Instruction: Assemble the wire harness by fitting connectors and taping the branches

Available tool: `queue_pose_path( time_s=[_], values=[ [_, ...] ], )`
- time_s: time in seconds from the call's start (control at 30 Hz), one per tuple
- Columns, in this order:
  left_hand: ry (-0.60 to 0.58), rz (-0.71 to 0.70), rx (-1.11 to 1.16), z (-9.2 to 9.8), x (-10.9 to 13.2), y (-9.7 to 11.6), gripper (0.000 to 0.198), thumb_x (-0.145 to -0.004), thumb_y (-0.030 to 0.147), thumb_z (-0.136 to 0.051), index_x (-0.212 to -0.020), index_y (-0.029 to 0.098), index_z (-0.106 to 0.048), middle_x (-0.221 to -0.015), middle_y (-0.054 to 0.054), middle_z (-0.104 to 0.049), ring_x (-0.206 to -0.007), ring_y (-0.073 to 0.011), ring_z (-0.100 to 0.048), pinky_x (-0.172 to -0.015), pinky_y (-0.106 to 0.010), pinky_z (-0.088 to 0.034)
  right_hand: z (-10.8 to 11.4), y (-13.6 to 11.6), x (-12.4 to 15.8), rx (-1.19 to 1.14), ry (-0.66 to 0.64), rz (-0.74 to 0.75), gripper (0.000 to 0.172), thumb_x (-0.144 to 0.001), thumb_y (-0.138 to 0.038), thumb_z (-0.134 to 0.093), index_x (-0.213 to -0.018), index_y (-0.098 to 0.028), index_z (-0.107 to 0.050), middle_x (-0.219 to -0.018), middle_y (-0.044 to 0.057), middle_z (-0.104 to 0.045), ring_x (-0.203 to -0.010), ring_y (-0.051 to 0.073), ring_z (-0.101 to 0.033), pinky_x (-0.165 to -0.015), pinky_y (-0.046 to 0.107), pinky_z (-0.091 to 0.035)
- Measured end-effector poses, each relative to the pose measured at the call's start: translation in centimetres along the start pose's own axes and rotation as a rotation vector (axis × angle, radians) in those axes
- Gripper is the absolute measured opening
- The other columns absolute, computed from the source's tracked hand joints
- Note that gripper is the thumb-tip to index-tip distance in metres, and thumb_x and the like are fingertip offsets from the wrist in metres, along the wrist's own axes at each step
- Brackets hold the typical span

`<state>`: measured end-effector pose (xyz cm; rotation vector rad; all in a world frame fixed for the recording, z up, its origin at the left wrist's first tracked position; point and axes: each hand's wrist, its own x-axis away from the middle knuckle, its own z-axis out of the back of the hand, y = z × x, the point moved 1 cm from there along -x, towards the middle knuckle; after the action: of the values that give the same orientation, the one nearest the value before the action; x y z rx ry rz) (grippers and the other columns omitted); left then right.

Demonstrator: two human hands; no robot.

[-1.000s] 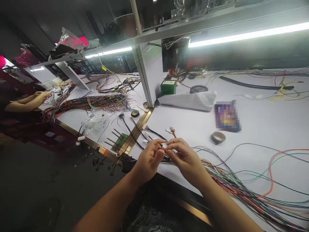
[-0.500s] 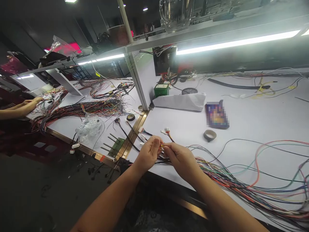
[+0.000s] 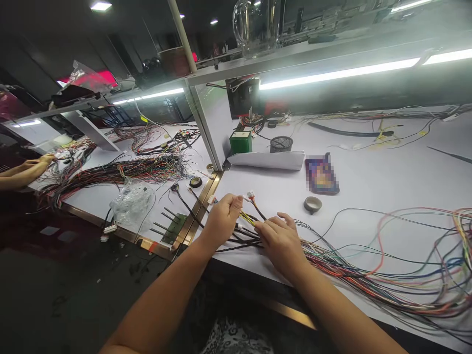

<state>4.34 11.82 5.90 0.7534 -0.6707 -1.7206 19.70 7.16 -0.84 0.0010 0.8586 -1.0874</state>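
Observation:
My left hand [image 3: 223, 219] is closed in a pinch around the end of some yellow wires [image 3: 248, 218], its thumb on top. Close by, my right hand [image 3: 282, 241] grips the same wires lower down, fingers bent over them. Black sleeved cables [image 3: 241, 242] pass beneath both hands. Just beyond the hands, a white and orange connector [image 3: 251, 195] tops a short wire lead. Left of my left hand lies a white connector [image 3: 212, 200] with coloured wires. From under my right hand a long bundle of coloured wires [image 3: 342, 270] runs off to the right.
A grey tape roll [image 3: 312, 204], a pixelated packet [image 3: 322, 175], a white paper roll [image 3: 267, 161] and a green box [image 3: 241, 141] lie beyond. Leftward are a pin-studded green board [image 3: 174, 229], black tape [image 3: 195, 182], a plastic bag [image 3: 132, 200] and another person's hands [image 3: 37, 164].
My hands have drawn apart, my left up and leftward, exposing a stretch of yellow wires between them. The view has shifted slightly to the right.

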Motion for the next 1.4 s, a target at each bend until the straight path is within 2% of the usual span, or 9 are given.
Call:
queue_pose_path(
  time_s=[0.23,0.33,0.43,0.6,0.7,0.83,1.07,1.23,1.4],
  values=[
    [-0.097,-0.233,-0.325,1.2,-1.5,2.0,0.035,-0.094,0.046,-0.034,-0.079,0.019,-0.052,-0.06,0.003,-0.05,-0.057,-0.0133,-0.047,-0.059,-0.026,-0.032,2.9,2.4,-0.8,-0.364,-0.247,-0.2,0.021,-0.088,-0.03,-0.053,-0.105,-0.028,-0.066,-0.111,0.003,-0.063,-0.093,0.018,-0.055,-0.082,0.034,-0.043],
    [-0.186,-0.314,-0.399,1.2,-2.0,2.8,0.036,-0.094,0.046,-0.033,-0.081,0.02,-0.054,-0.061,0.002,-0.054,-0.058,-0.0145,-0.05,-0.059,-0.026,-0.032,4.7,1.5,-3.4,-0.632,-0.372,-0.399,0.028,-0.087,-0.036,-0.052,-0.109,-0.025,-0.064,-0.088,0.002,-0.066,-0.068,0.013,-0.053,-0.062,0.027,-0.043],
    [-0.243,-0.32,-0.392,1.0,-2.3,3.3,0.037,-0.094,0.047,-0.032,-0.08,0.02,-0.054,-0.062,0.001,-0.056,-0.059,-0.0151,-0.051,-0.058,-0.025,-0.031,5.0,0.0,-5.1,-0.816,-0.49,-0.55,0.029,-0.087,-0.043,-0.048,-0.091,-0.021,-0.066,-0.057,-0.003,-0.053,-0.049,0.009,-0.038,-0.047,0.024,-0.03],
    [-0.237,-0.29,-0.382,1.2,-3.0,3.6,0.039,-0.093,0.049,-0.032,-0.076,0.02,-0.054,-0.059,0.001,-0.054,-0.057,-0.0147,-0.048,-0.057,-0.025,-0.028,3.1,0.2,-3.4,-1.182,-0.439,-0.748,0.033,-0.082,-0.049,-0.055,-0.077,-0.017,-0.061,-0.052,-0.006,-0.039,-0.05,0.007,-0.03,-0.048,0.024,-0.02],
    [-0.237,-0.282,-0.361,1.2,-4.3,3.5,0.041,-0.092,0.05,-0.034,-0.077,0.02,-0.057,-0.056,0.002,-0.05,-0.055,-0.0143,-0.044,-0.057,-0.026,-0.027,2.1,1.1,-1.3,-1.235,-0.456,-0.85,0.031,-0.077,-0.047,-0.061,-0.084,-0.016,-0.064,-0.062,-0.004,-0.048,-0.051,0.006,-0.032,-0.049,0.023,-0.02],
    [-0.33,-0.153,-0.155,0.5,-5.8,3.2,0.047,-0.088,0.057,-0.038,-0.072,0.017,-0.056,-0.056,0.001,-0.048,-0.052,-0.0125,-0.042,-0.052,-0.025,-0.028,1.3,1.8,-0.4,-1.214,-0.41,-0.945,0.036,-0.073,-0.049,-0.065,-0.088,-0.016,-0.065,-0.074,-0.001,-0.056,-0.051,0.005,-0.037,-0.047,0.023,-0.021],
    [-0.185,0.152,0.474,-2.7,-2.2,1.9,0.058,-0.086,0.055,-0.046,-0.131,0.02,-0.039,-0.086,0.0,-0.05,-0.046,-0.0044,-0.041,-0.043,-0.02,-0.03,0.6,3.2,-0.7,-1.425,-0.27,-1.072,0.043,-0.067,-0.048,-0.072,-0.089,-0.013,-0.06,-0.065,-0.003,-0.053,-0.045,0.003,-0.031,-0.043,0.021,-0.015],
    [-0.409,0.327,0.706,-6.4,0.0,-0.4,0.039,-0.084,0.043,-0.056,-0.105,0.011,-0.061,-0.069,0.002,-0.046,-0.043,-0.0013,-0.028,-0.041,-0.018,-0.016,0.6,3.2,-0.6,-1.45,-0.295,-1.038,0.037,-0.069,-0.049,-0.07,-0.077,-0.015,-0.057,-0.053,-0.006,-0.046,-0.044,0.004,-0.032,-0.043,0.02,-0.016],
    [-0.465,0.418,0.809,-6.9,-1.0,-2.0,0.041,-0.075,0.042,-0.068,-0.101,0.011,-0.063,-0.064,0.002,-0.048,-0.043,-0.0009,-0.025,-0.041,-0.018,-0.012,0.7,2.6,-0.7,-1.338,-0.376,-1.042,0.035,-0.076,-0.048,-0.063,-0.08,-0.014,-0.058,-0.058,-0.004,-0.052,-0.046,0.004,-0.04,-0.043,0.018,-0.025]
  ],
)
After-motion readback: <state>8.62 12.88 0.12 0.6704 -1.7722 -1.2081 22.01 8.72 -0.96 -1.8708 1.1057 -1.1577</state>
